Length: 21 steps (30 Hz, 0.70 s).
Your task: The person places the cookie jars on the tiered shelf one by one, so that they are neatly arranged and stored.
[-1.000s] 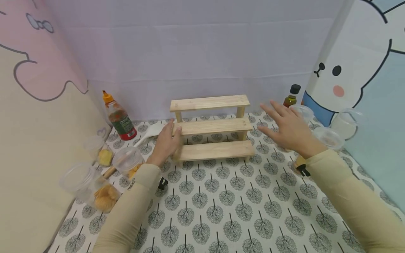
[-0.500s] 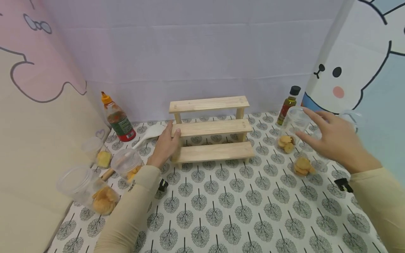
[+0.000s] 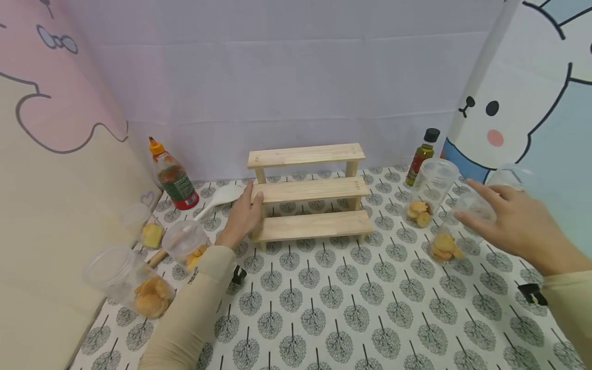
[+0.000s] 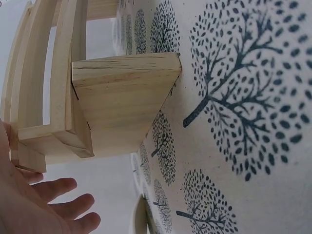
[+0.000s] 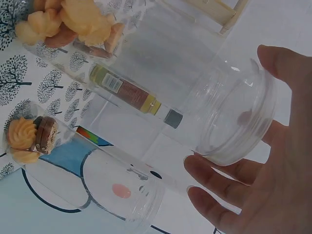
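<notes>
At the left end of the three-tier wooden shelf (image 3: pixel 319 187), my left hand (image 3: pixel 241 218) holds the middle board's end between thumb and index finger. Its other fingers hang loose in the left wrist view. On the right, my right hand (image 3: pixel 522 226) is spread around the lid of a clear plastic jar (image 3: pixel 446 247) with yellow cookies at its bottom. In the right wrist view the thumb and fingers stand on either side of that lid (image 5: pixel 239 117); firm contact cannot be made out. Behind it stands a second cookie jar (image 3: pixel 423 200).
An oil bottle (image 3: pixel 422 156) stands behind the right-hand jars, with another clear lid (image 3: pixel 511 177) farther right. To the left are a red sauce bottle (image 3: pixel 173 177), a white spoon (image 3: pixel 222 198), a wooden handle (image 3: pixel 157 258) and several snack jars, one large jar (image 3: pixel 134 282) nearest.
My right hand has moved right and down, away from the shelf's right side to the front cookie jar's lid. My left hand stays at the shelf's left end.
</notes>
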{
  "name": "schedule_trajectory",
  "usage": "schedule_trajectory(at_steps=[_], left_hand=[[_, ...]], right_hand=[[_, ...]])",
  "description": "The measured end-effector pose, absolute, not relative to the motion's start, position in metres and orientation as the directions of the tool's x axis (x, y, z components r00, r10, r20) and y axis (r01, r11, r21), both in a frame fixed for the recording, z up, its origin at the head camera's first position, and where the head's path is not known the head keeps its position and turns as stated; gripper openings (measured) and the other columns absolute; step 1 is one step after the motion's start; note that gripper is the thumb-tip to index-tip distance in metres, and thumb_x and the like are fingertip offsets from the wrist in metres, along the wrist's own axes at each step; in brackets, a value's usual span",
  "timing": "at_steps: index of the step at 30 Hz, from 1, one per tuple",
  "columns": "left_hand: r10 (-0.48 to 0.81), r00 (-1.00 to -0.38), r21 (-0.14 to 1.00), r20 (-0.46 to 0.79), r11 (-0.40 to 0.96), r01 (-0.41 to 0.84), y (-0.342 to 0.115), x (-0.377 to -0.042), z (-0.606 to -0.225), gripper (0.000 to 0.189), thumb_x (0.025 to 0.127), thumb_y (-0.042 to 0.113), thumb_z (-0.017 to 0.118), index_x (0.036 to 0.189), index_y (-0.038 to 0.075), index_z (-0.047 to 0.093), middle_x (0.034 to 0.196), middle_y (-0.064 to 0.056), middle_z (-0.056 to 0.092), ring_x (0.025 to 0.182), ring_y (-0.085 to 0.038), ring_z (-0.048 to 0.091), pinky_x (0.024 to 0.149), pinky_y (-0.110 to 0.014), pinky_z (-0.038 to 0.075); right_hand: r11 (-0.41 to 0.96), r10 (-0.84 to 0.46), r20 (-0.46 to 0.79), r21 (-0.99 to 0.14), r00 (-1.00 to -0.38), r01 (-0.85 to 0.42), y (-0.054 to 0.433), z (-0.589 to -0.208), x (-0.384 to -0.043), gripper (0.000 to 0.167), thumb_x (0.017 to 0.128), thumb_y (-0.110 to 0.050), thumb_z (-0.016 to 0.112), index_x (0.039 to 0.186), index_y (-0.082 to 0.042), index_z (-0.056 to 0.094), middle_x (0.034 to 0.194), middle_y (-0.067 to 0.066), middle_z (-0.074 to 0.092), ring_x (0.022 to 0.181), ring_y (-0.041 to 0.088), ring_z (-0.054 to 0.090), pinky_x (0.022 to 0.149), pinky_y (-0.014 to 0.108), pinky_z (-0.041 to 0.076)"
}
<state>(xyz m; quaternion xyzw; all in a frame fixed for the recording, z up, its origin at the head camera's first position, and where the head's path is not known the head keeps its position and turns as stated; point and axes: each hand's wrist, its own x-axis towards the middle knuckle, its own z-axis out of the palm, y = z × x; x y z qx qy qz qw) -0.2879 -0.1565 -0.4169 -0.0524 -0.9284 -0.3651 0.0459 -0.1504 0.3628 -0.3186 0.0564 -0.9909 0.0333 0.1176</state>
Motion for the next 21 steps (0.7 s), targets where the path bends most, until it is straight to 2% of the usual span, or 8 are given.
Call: schedule_trajectory(at_steps=[7,11,21], left_hand=[[0.059,-0.991,0.689,0.117,0.715,0.124,-0.156,-0.288,-0.418,0.067,0.105,0.056,0.019,0.162,0.024,0.004,0.164,-0.015,0.022,0.148,-0.040,0.024,0.121,-0.057,0.019],[0.057,-0.992,0.691,0.116,0.712,0.122,-0.155,-0.286,-0.418,0.066,0.105,0.055,0.018,0.162,0.025,0.003,0.164,-0.015,0.021,0.148,-0.040,0.024,0.121,-0.058,0.019],[0.057,-0.992,0.698,0.110,0.706,0.118,-0.154,-0.285,-0.417,0.066,0.105,0.056,0.017,0.162,0.027,0.001,0.165,-0.015,0.020,0.148,-0.040,0.024,0.121,-0.058,0.019]], right_hand=[[0.990,-0.108,0.219,-0.065,-0.970,-0.125,0.363,-0.323,-0.150,0.082,0.094,-0.057,0.058,0.156,-0.009,0.031,0.131,0.042,0.044,0.105,0.061,0.051,0.081,0.075,0.043],[0.987,-0.105,0.229,-0.096,-0.968,-0.130,0.362,-0.327,-0.149,0.080,0.094,-0.055,0.059,0.154,-0.008,0.036,0.131,0.041,0.045,0.107,0.059,0.050,0.082,0.074,0.043],[0.982,-0.107,0.232,-0.127,-0.967,-0.139,0.365,-0.330,-0.151,0.075,0.094,-0.053,0.061,0.150,-0.007,0.041,0.126,0.039,0.045,0.099,0.054,0.054,0.075,0.071,0.046]])
